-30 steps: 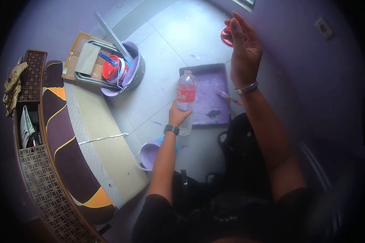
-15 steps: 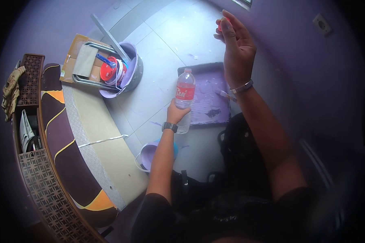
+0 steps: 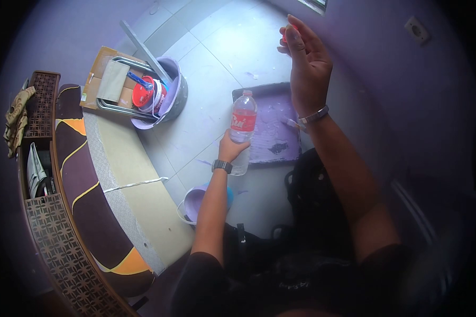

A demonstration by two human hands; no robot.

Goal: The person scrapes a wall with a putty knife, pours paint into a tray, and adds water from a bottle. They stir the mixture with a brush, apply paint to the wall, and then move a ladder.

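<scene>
My left hand [image 3: 231,148] is wrapped round the lower half of a clear plastic bottle [image 3: 243,122] with a red label. The bottle's neck is uncapped, and it is held over the left edge of a black paint tray [image 3: 269,159] coated in purple paint. Raised at the upper right, my right hand [image 3: 308,47] pinches a small red cap [image 3: 290,35] between thumb and fingers. A brush [image 3: 295,124] lies at the tray's right side, partly hidden near my right wrist.
A large paint-stained bucket [image 3: 180,98] holds a red-lidded pail [image 3: 144,94] at the upper left, beside cardboard [image 3: 92,79]. A small purple bucket [image 3: 194,203] stands by my left forearm. A patterned mattress [image 3: 79,158] lines the left; a wall socket [image 3: 418,30] is at right.
Both hands keep their holds on the bottle and cap. The bottle has shifted very slightly; otherwise the view has moved only a little.
</scene>
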